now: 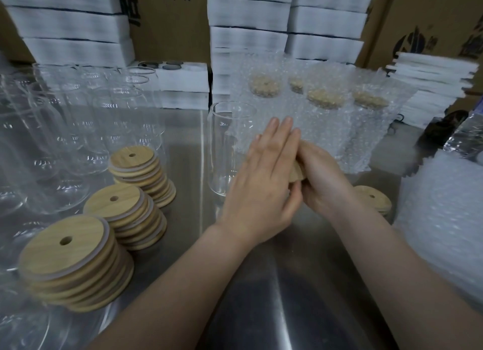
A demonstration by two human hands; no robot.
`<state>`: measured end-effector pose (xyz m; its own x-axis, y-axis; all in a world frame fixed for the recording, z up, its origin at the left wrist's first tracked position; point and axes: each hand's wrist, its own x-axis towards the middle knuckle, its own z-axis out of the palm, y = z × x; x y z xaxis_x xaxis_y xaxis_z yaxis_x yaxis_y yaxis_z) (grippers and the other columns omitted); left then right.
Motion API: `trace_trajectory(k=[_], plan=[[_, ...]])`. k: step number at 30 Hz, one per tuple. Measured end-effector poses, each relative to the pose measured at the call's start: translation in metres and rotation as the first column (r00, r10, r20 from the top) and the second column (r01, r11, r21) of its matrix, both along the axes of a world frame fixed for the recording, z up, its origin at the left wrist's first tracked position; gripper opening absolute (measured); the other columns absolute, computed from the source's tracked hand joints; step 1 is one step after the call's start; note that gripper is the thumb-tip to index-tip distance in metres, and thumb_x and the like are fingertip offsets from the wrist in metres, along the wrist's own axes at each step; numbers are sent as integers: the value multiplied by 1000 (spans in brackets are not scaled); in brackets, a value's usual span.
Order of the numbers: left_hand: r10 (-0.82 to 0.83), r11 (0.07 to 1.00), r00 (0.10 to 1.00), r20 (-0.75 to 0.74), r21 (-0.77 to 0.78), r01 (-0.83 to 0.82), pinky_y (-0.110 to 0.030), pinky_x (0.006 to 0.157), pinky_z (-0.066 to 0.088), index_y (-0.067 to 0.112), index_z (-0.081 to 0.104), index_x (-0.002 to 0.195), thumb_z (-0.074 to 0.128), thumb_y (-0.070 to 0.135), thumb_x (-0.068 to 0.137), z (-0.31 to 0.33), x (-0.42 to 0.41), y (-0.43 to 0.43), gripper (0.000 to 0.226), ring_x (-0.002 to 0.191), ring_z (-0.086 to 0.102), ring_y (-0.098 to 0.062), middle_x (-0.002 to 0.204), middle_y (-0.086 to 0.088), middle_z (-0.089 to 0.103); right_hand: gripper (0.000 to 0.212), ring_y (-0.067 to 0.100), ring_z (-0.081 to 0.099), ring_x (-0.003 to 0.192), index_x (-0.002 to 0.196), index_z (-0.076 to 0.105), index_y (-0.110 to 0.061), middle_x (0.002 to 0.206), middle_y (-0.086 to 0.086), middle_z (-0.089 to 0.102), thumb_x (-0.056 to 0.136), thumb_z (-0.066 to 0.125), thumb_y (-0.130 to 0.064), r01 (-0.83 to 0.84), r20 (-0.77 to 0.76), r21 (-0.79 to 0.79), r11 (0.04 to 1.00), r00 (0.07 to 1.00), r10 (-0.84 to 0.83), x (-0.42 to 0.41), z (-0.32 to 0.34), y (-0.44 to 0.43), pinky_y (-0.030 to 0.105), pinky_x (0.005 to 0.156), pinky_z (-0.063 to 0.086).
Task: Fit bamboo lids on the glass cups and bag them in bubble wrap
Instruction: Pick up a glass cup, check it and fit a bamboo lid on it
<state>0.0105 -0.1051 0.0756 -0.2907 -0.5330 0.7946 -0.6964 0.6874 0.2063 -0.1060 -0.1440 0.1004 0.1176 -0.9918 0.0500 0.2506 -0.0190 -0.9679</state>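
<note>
Table [261, 292]: L hand [264, 177] presses lid [298, 174], R hand [325, 178] grips.

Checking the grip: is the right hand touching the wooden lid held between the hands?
Touching. The head view shows the right hand curled round the lid, with no gap.

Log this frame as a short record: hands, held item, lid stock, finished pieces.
held: bamboo lid, between both hands
left: left hand flat, fingers straight, against the lid
right: right hand curled round the lid
unlidded: glass cup upright just behind the left hand
stock: three lid stacks on the left
finished: bagged cups in bubble wrap, rear right
</note>
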Motion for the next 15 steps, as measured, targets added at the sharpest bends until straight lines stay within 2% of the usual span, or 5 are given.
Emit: trace_trajectory(k=[2, 4, 8, 12, 15], plan=[[1, 999, 999, 51, 46, -3, -45, 122, 16, -4, 29, 148, 57, 14, 90, 0, -4, 1, 67, 149, 16, -30, 157, -19, 25, 39, 13, 74, 90, 90, 80, -18, 96, 3, 77, 101, 49, -39, 31, 42, 37, 999, 999, -33, 2, 0, 3, 20, 61, 57], [34, 998, 993, 111, 52, -40, -43, 123, 12, -2, 27, 149, 46, 19, 95, -1, -6, 1, 61, 150, 16, -28, 158, -17, 24, 44, 11, 74, 91, 105, 75, -14, 99, 3, 77, 102, 44, -45, 63, 105, 101, 993, 992, -74, 5, 1, 4, 18, 61, 56], [98, 994, 982, 160, 21, -103, -44, 122, 18, -1, 37, 146, 34, 20, 99, -4, -5, -3, 52, 146, 27, -29, 154, -16, 34, 55, 14, 72, 98, 115, 69, -3, 106, 8, 75, 103, 34, -44, -6, 174, 173, 985, 985, -24, 8, 2, 7, 20, 70, 58], [74, 997, 990, 118, -16, -73, -47, 115, 34, -3, 51, 137, 51, 8, 96, -8, -5, -7, 42, 137, 43, -33, 144, -19, 48, 53, 11, 73, 76, 106, 72, -2, 94, 8, 76, 102, 32, -37, -16, 198, 196, 980, 980, -24, 8, 3, 8, 16, 49, 51], [41, 998, 998, 40, -52, -39, -48, 108, 42, -2, 59, 129, 48, 6, 94, -10, -5, -6, 37, 129, 53, -32, 135, -17, 57, 53, 7, 69, 60, 98, 72, -4, 81, 5, 74, 103, 29, -34, -35, 199, 187, 982, 980, -3, 7, 1, 6, 14, 40, 44]])
